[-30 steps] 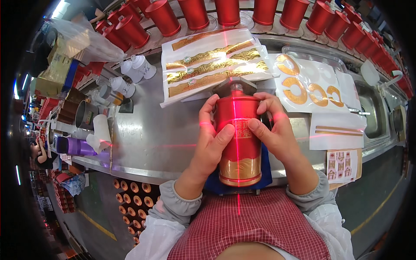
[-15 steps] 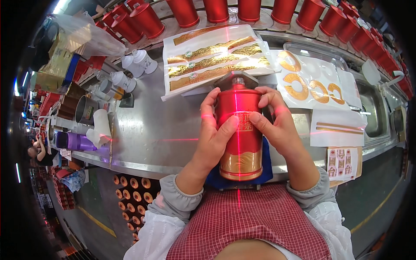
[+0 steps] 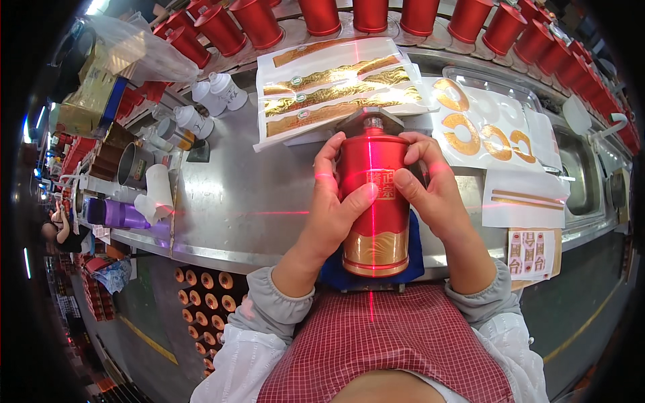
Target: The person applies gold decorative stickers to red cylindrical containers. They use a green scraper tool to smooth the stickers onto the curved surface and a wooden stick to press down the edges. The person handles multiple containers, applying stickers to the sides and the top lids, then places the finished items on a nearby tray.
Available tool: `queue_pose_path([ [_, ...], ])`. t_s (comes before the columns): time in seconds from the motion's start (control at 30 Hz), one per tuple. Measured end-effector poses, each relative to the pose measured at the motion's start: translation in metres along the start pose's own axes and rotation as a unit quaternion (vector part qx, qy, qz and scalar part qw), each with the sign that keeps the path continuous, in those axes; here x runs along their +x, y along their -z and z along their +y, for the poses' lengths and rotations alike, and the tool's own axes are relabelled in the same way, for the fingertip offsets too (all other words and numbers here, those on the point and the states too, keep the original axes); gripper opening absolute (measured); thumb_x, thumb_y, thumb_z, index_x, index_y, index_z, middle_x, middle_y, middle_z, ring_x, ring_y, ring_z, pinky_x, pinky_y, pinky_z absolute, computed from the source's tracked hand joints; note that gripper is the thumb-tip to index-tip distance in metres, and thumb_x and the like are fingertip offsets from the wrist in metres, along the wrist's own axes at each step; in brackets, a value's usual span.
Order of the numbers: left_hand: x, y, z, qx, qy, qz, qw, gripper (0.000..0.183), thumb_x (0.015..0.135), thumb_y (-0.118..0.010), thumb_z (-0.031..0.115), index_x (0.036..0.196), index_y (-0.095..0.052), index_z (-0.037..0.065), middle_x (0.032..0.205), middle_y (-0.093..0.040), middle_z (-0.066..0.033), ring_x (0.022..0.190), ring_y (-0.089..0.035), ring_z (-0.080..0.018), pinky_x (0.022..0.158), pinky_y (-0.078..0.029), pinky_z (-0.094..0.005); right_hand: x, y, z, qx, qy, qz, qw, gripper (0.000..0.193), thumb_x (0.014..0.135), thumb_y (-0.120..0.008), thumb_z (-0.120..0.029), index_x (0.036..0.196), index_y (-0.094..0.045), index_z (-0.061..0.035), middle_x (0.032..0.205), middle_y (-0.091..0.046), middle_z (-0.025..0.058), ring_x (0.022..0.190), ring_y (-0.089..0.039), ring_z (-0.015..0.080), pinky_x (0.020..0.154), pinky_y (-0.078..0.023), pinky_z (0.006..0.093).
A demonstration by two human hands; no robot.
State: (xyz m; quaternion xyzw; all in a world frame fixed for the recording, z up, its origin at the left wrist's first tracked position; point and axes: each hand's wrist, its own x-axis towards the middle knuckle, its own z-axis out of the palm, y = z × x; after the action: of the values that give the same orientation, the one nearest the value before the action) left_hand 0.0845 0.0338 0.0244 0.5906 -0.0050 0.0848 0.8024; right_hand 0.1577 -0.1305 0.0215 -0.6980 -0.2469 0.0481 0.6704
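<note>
Around a bottle point(image 3: 383, 225), both grips point(image 3: 334, 211) point(image 3: 435, 195) curl — half open.

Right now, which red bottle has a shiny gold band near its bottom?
The held bottle, between left hand and right hand; the far bottles look plain red, without its gold band.

Hands point(image 3: 330, 213) point(image 3: 435, 201) hold red bottle point(image 3: 377, 220) (tilted, seemingly).

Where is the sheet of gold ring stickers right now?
In the head view, the ring-sticker sheet lies upper right, between the gold-band sheet and the sink.
</note>
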Motion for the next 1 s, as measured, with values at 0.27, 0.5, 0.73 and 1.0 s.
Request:
queue_pose_path([
  [0.27, 0.0002, -0.0005, -0.0004, -0.009, 0.009, 0.012, 1.000, 0.080, 0.087, -0.066, 0.020, 0.146, -0.016, 0.000, 0.141, -0.029, -0.0171, 0.131, -0.035, -0.0250, 0.110, -0.032, -0.0373, 0.0004, 0.0008, -0.0066, -0.006, -0.037, -0.037, 0.999, 0.032, 0.086, -0.072, -0.023, 0.097, -0.044, -0.0097, 0.131, -0.042, 0.0099, 0.122, -0.041, 0.0180, 0.105, -0.031, 0.0333],
  [0.5, -0.0004, -0.0007, -0.0013, -0.022, -0.002, -0.002, 1.000, 0.080, 0.087, -0.066, 0.019, 0.146, -0.015, 0.002, 0.141, -0.029, -0.0169, 0.131, -0.036, -0.0247, 0.109, -0.033, -0.0377, 0.0009, 0.0037, -0.0040, -0.001, -0.018, -0.047, 0.999, 0.035, 0.085, -0.073, -0.024, 0.096, -0.044, -0.0096, 0.130, -0.043, 0.0100, 0.123, -0.040, 0.0182, 0.106, -0.030, 0.0331],
  [0.73, -0.0011, -0.0021, -0.0011, -0.033, 0.006, -0.007, 0.999, 0.083, 0.086, -0.067, 0.019, 0.147, -0.013, 0.004, 0.141, -0.029, -0.0166, 0.130, -0.037, -0.0249, 0.108, -0.035, -0.0376, 0.0033, 0.0023, -0.0024, 0.006, -0.003, -0.021, 1.000, 0.038, 0.079, -0.078, -0.027, 0.091, -0.049, -0.0054, 0.122, -0.047, 0.0183, 0.121, -0.044, 0.0275, 0.100, -0.037, 0.0355],
  [1.0, 0.0024, 0.0002, -0.0031, -0.007, 0.005, 0.014, 1.000, 0.079, 0.087, -0.067, 0.024, 0.144, -0.017, 0.000, 0.137, -0.032, -0.0167, 0.128, -0.038, -0.0239, 0.108, -0.034, -0.0362, 0.0025, 0.0033, -0.0067, -0.009, 0.004, -0.032, 0.999, 0.043, 0.076, -0.080, -0.030, 0.093, -0.049, -0.0052, 0.124, -0.047, 0.0182, 0.122, -0.044, 0.0281, 0.100, -0.038, 0.0360],
])
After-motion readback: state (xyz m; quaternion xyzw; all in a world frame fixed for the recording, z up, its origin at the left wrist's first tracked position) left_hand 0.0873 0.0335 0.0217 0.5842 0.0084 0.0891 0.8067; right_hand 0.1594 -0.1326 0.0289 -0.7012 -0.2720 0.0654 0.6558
